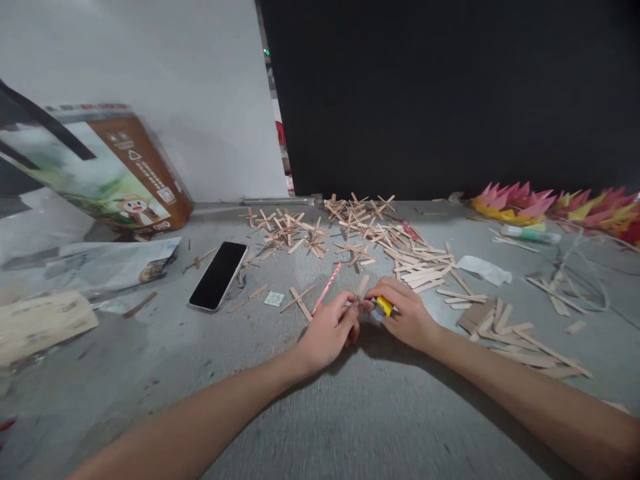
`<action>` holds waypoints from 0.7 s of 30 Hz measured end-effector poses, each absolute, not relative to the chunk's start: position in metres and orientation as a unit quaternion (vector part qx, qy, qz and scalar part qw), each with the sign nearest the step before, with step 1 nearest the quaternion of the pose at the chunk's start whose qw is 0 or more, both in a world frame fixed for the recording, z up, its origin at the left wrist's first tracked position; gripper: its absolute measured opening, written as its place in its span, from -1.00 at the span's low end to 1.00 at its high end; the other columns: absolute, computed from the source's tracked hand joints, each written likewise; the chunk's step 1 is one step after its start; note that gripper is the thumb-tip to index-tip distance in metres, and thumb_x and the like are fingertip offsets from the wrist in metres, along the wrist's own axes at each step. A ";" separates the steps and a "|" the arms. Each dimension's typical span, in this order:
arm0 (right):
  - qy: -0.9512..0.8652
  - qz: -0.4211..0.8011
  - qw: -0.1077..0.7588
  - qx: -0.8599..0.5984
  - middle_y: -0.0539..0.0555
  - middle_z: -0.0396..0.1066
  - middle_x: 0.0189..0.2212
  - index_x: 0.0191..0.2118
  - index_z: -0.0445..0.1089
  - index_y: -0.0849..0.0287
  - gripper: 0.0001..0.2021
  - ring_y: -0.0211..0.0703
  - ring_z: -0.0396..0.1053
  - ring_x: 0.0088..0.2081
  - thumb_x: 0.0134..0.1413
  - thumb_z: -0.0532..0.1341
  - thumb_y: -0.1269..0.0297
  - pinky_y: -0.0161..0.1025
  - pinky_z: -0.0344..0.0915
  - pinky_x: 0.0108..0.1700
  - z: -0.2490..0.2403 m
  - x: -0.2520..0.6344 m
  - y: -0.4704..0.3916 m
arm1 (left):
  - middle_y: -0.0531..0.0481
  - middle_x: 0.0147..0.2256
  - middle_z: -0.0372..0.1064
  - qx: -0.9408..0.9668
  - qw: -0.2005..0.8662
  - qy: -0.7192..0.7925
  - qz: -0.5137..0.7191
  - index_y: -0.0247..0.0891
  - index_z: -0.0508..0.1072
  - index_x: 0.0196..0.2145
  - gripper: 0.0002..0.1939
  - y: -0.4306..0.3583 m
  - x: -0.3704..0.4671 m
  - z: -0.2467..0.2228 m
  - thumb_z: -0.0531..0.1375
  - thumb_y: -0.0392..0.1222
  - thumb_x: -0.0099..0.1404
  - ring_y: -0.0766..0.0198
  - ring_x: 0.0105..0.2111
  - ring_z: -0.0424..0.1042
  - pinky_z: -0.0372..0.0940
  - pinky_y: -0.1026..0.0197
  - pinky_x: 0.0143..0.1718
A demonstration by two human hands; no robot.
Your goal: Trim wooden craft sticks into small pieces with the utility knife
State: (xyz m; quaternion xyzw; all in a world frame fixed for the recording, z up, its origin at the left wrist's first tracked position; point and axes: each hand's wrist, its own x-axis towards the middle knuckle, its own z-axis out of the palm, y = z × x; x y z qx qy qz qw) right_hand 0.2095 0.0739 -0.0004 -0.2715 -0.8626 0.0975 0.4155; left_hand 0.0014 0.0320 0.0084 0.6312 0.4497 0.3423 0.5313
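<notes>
My left hand (pixel 331 325) is closed in a pinch on a flat wooden craft stick (pixel 363 285), whose far end sticks up between my hands. Close beside it, my right hand (pixel 407 317) is wrapped round a small yellow tool (pixel 384 305); its exact kind is mostly hidden by the fingers. The fingertips of both hands nearly meet at the stick. A pink striped pencil (pixel 327 287) lies just beyond my left hand. To its left are crossed sticks (pixel 299 302) and a small patterned paper square (pixel 274 299).
A black-screened phone (pixel 219 275) lies left. Star-shaped stick pieces (pixel 285 230) and loose sticks (pixel 423 265) spread across the back. More sticks (pixel 530 347), a glue tube (pixel 531 234), a white cable (pixel 593 303) and pink-yellow paper flowers (pixel 515 202) lie right. A printed bag (pixel 135 173) stands back left.
</notes>
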 end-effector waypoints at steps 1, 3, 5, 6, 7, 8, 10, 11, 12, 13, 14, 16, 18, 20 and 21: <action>-0.861 0.099 0.417 -0.272 0.08 0.44 -0.31 -0.09 0.38 0.08 -0.79 -0.06 0.38 -0.25 0.22 0.20 0.51 -0.14 0.31 -0.20 0.000 0.209 0.075 | 0.17 -0.59 0.29 0.654 0.507 0.456 0.328 -0.18 0.37 -0.11 -0.64 0.031 0.001 0.008 -0.01 0.15 0.53 0.31 -0.58 0.31 0.20 0.28 -0.45; -0.862 0.101 0.417 -0.272 0.07 0.43 -0.33 -0.12 0.37 0.08 -0.80 -0.07 0.37 -0.27 0.21 0.19 0.52 -0.16 0.29 -0.23 0.001 0.209 0.075 | 0.13 -0.55 0.36 0.692 0.457 0.468 0.305 -0.18 0.40 -0.06 -0.66 0.029 0.001 0.009 -0.01 0.10 0.55 0.27 -0.52 0.38 0.22 0.24 -0.37; -0.864 0.101 0.413 -0.268 0.06 0.42 -0.35 -0.14 0.37 0.08 -0.80 -0.07 0.36 -0.28 0.20 0.19 0.53 -0.16 0.28 -0.22 0.003 0.208 0.074 | 0.10 -0.50 0.42 0.715 0.424 0.474 0.289 -0.17 0.41 -0.04 -0.66 0.028 0.000 0.010 -0.02 0.08 0.55 0.24 -0.47 0.41 0.22 0.22 -0.32; -0.864 0.101 0.414 -0.267 0.06 0.42 -0.35 -0.14 0.37 0.08 -0.79 -0.07 0.36 -0.28 0.19 0.19 0.54 -0.16 0.28 -0.21 0.003 0.208 0.074 | 0.09 -0.48 0.43 0.721 0.417 0.476 0.284 -0.17 0.41 -0.04 -0.65 0.027 0.000 0.011 -0.03 0.08 0.56 0.23 -0.47 0.42 0.21 0.22 -0.32; -0.863 0.101 0.416 -0.268 0.07 0.42 -0.34 -0.13 0.38 0.08 -0.77 -0.07 0.37 -0.27 0.17 0.19 0.55 -0.15 0.29 -0.20 0.003 0.208 0.073 | 0.09 -0.48 0.43 0.723 0.415 0.476 0.281 -0.18 0.40 -0.04 -0.63 0.026 0.000 0.011 -0.05 0.09 0.57 0.23 -0.47 0.41 0.20 0.22 -0.32; -0.862 0.102 0.417 -0.269 0.07 0.43 -0.33 -0.12 0.38 0.09 -0.75 -0.07 0.37 -0.27 0.15 0.18 0.56 -0.15 0.29 -0.19 0.003 0.208 0.073 | 0.09 -0.48 0.42 0.723 0.416 0.475 0.279 -0.18 0.40 -0.03 -0.62 0.026 0.000 0.012 -0.08 0.10 0.58 0.23 -0.47 0.41 0.20 0.22 -0.32; -0.861 0.106 0.419 -0.268 0.08 0.44 -0.32 -0.10 0.39 0.09 -0.71 -0.06 0.38 -0.25 0.11 0.17 0.58 -0.15 0.31 -0.19 0.002 0.208 0.073 | 0.10 -0.50 0.41 0.722 0.420 0.472 0.281 -0.18 0.39 -0.03 -0.59 0.026 0.000 0.011 -0.12 0.10 0.59 0.23 -0.48 0.41 0.19 0.22 -0.33; -0.860 0.109 0.419 -0.268 0.08 0.44 -0.32 -0.09 0.40 0.09 -0.70 -0.05 0.39 -0.25 0.11 0.17 0.57 -0.15 0.31 -0.19 0.002 0.209 0.072 | 0.10 -0.50 0.41 0.723 0.419 0.470 0.283 -0.19 0.38 -0.03 -0.59 0.026 0.000 0.011 -0.14 0.09 0.60 0.23 -0.48 0.41 0.19 0.22 -0.33; -0.860 0.114 0.419 -0.267 0.08 0.44 -0.32 -0.09 0.40 0.08 -0.70 -0.05 0.39 -0.25 0.11 0.17 0.57 -0.16 0.31 -0.19 0.001 0.209 0.072 | 0.10 -0.50 0.41 0.724 0.419 0.468 0.284 -0.19 0.38 -0.03 -0.59 0.026 0.000 0.010 -0.14 0.09 0.60 0.23 -0.48 0.41 0.19 0.22 -0.33; -0.860 0.118 0.419 -0.266 0.08 0.44 -0.33 -0.09 0.40 0.08 -0.71 -0.05 0.39 -0.25 0.12 0.18 0.56 -0.16 0.31 -0.20 0.001 0.209 0.073 | 0.10 -0.50 0.42 0.726 0.417 0.467 0.286 -0.19 0.38 -0.03 -0.60 0.026 0.001 0.009 -0.13 0.08 0.60 0.23 -0.48 0.41 0.19 0.22 -0.33; -0.860 0.122 0.419 -0.267 0.08 0.43 -0.33 -0.09 0.40 0.08 -0.72 -0.05 0.40 -0.25 0.12 0.18 0.56 -0.16 0.31 -0.20 0.001 0.209 0.073 | 0.10 -0.50 0.43 0.727 0.415 0.466 0.286 -0.19 0.38 -0.03 -0.61 0.026 0.001 0.008 -0.12 0.08 0.60 0.23 -0.48 0.42 0.19 0.22 -0.33; -0.859 0.128 0.417 -0.269 0.08 0.43 -0.34 -0.11 0.40 0.08 -0.73 -0.05 0.39 -0.26 0.13 0.19 0.55 -0.16 0.31 -0.20 0.002 0.208 0.074 | 0.09 -0.49 0.45 0.728 0.412 0.468 0.286 -0.18 0.38 -0.05 -0.62 0.027 0.001 0.007 -0.11 0.08 0.59 0.23 -0.48 0.44 0.21 0.22 -0.32; -0.859 0.136 0.413 -0.271 0.07 0.43 -0.34 -0.11 0.40 0.08 -0.74 -0.05 0.39 -0.26 0.14 0.20 0.55 -0.16 0.31 -0.20 0.003 0.208 0.073 | 0.07 -0.48 0.48 0.729 0.408 0.472 0.282 -0.18 0.38 -0.08 -0.62 0.028 0.001 0.005 -0.10 0.09 0.59 0.21 -0.46 0.46 0.22 0.20 -0.30; -0.857 0.150 0.413 -0.271 0.07 0.43 -0.33 -0.12 0.39 0.08 -0.76 -0.06 0.39 -0.26 0.15 0.20 0.54 -0.16 0.30 -0.19 0.003 0.207 0.072 | 0.06 -0.47 0.49 0.731 0.403 0.477 0.275 -0.18 0.37 -0.11 -0.61 0.028 0.000 0.005 -0.10 0.10 0.59 0.19 -0.44 0.48 0.24 0.19 -0.28; -0.853 0.160 0.416 -0.271 0.07 0.44 -0.33 -0.13 0.39 0.07 -0.77 -0.06 0.39 -0.26 0.16 0.20 0.54 -0.16 0.31 -0.19 0.003 0.206 0.070 | 0.05 -0.45 0.49 0.733 0.400 0.478 0.272 -0.18 0.37 -0.12 -0.61 0.028 0.000 0.005 -0.11 0.10 0.59 0.19 -0.43 0.48 0.24 0.18 -0.27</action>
